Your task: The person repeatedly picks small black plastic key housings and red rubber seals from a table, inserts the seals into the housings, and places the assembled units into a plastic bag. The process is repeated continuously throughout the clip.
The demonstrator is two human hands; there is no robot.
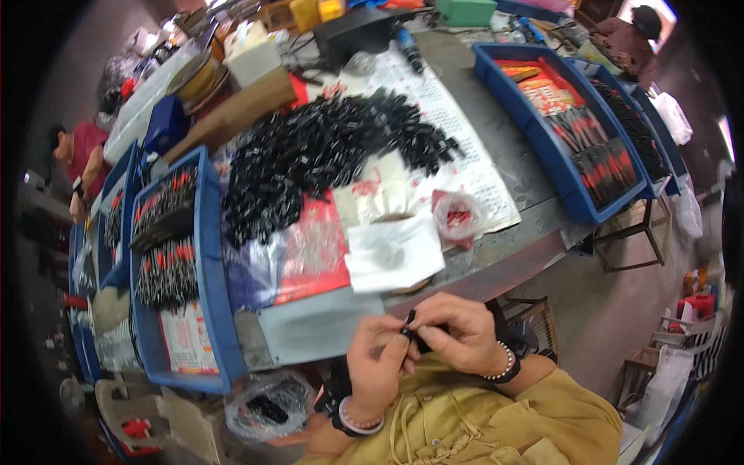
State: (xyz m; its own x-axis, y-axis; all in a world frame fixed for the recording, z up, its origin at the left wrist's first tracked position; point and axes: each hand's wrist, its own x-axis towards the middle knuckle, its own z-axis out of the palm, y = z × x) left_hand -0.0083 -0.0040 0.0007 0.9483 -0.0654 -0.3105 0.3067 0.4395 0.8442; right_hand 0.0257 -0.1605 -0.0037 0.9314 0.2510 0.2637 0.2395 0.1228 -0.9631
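Close to my body, in front of the table's near edge, my left hand (pixel 378 358) and my right hand (pixel 457 335) meet. Between their fingertips they pinch a small black part (pixel 408 332); its exact kind is too small to make out. Both hands are closed on it. Just beyond them lies a white paper sheet (pixel 395 260) with a blurred patch of small pieces on it. To its right stands a clear plastic tub (pixel 457 215) with small red pieces inside. Farther back, a large heap of small black parts (pixel 325 147) covers printed sheets.
At left, a blue tray (pixel 209 271) holds rows of black-and-red parts. On the right, another blue tray (pixel 535 128) holds similar ones. A clear plastic bag (pixel 271 407) with black pieces sits below the table's left front. A person (pixel 87 159) is at far left, another person (pixel 632 43) at far right.
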